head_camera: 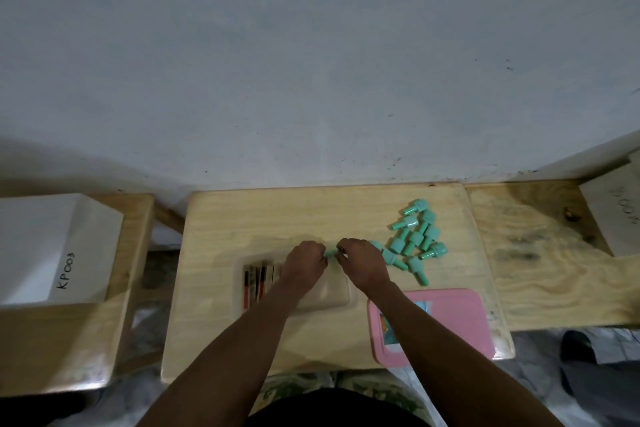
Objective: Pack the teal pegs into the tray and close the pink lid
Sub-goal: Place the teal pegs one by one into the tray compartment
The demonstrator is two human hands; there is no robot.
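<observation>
Stubby teal pegs with wide caps lie heaped just right of the clear tray, the pink lid flat at its near right, a white box marked "KP003" far left, while left hand and right hand pinch one teal peg together above the tray's far edge.

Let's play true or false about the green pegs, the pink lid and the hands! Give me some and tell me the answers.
1. The pink lid lies flat on the table, right of the tray. True.
2. All teal pegs are packed in the tray. False: most lie piled on the table.
3. Both hands hold one peg between them. True.
4. The white box reads KP003. True.
5. The lid is on the tray. False: it is off.
</observation>
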